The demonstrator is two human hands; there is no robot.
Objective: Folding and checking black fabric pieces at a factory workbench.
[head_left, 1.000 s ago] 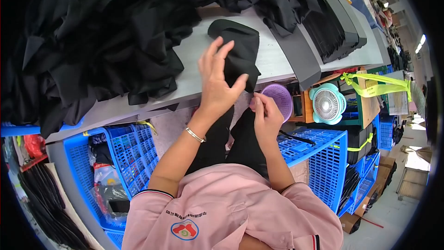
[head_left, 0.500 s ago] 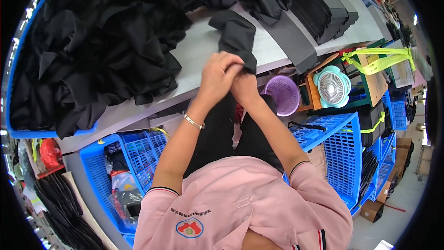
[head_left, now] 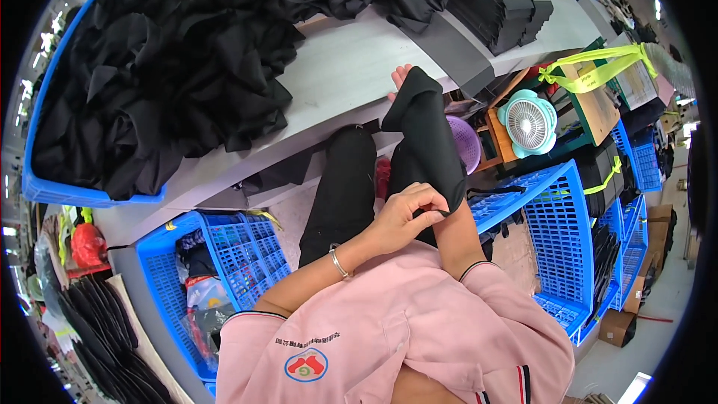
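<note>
A black fabric tube (head_left: pixel 428 146) is drawn over my right forearm, from near the elbow up to the hand. Only the fingers of my right hand (head_left: pixel 401 77) show past its far end, stretched out; the palm and wrist are under the cloth. My left hand (head_left: pixel 407 215) is closed in a pinch on the tube's near hem, beside the right forearm. A large heap of black fabric pieces (head_left: pixel 164 60) spreads over the left of the table (head_left: pixel 344 60), partly in a blue tray (head_left: pixel 97 196).
Stacked dark grey flat pieces (head_left: pixel 508 7) lie at the table's far right. A purple basket (head_left: pixel 465 146) and a teal fan (head_left: pixel 528 123) stand beyond my right arm. Blue crates (head_left: pixel 557 254) flank me; the left crate (head_left: pixel 243 258) holds bagged items.
The small fabric piece near both hands is now pulled along my right forearm. My left hand has come back toward my body with the hem; my right hand reaches farther out.
</note>
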